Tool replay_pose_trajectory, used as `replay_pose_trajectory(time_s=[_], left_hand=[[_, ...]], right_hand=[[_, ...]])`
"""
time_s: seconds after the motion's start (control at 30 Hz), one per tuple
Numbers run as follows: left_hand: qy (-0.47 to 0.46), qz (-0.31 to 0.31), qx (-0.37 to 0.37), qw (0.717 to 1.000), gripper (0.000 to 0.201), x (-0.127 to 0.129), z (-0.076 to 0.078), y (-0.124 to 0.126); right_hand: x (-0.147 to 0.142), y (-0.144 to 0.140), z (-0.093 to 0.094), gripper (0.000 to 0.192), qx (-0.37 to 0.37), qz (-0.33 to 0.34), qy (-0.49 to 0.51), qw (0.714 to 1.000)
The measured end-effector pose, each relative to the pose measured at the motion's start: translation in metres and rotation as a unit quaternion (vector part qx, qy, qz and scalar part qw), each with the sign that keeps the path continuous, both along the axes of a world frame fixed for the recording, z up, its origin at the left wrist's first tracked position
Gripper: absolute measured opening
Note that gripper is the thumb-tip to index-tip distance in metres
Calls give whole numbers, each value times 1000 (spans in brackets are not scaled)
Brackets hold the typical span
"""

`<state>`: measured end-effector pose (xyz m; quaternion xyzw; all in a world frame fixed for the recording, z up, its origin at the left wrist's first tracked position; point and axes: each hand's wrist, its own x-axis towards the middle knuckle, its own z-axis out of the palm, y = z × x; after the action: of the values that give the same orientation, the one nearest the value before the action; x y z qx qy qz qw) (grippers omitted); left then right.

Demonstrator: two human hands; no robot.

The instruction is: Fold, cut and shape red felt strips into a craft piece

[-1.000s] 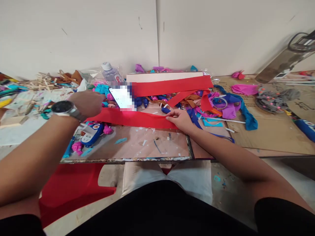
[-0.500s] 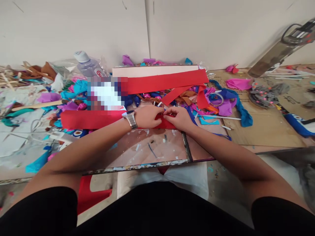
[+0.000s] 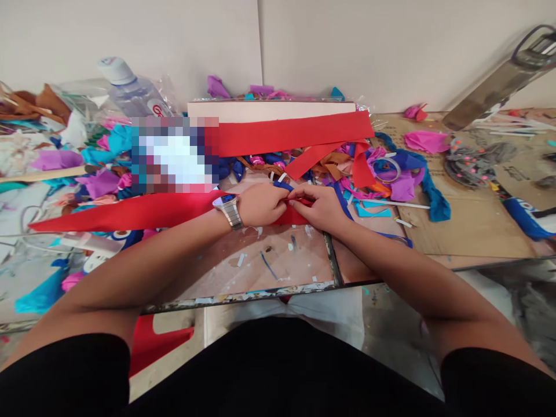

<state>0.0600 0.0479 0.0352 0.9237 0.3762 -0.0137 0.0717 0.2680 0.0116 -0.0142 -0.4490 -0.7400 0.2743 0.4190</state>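
Head view. Two hands, meeting at desk centre. Left hand, one wristwatch on its wrist, fingers pinched shut on the right end of one long red felt strip. Right hand touches the left, fingers pinched on the same end. The strip runs from the hands toward 9 o'clock across the desk. One further red band lies at 12 o'clock against one pale board. One plastic bottle at 10 o'clock. One tape ring at 2 o'clock among coloured scraps.
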Motion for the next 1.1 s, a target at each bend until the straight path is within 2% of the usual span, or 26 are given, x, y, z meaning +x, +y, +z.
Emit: replay_pose_trajectory(time_s=[0.77, 1.1], left_hand=[[-124, -10, -73, 990, 30, -7, 5, 9], [-155, -12, -107, 982, 29, -9, 8, 11]], right_hand=[[3, -3, 10, 15, 53, -23, -70, 996], [6, -2, 10, 18, 94, -8, -90, 991]])
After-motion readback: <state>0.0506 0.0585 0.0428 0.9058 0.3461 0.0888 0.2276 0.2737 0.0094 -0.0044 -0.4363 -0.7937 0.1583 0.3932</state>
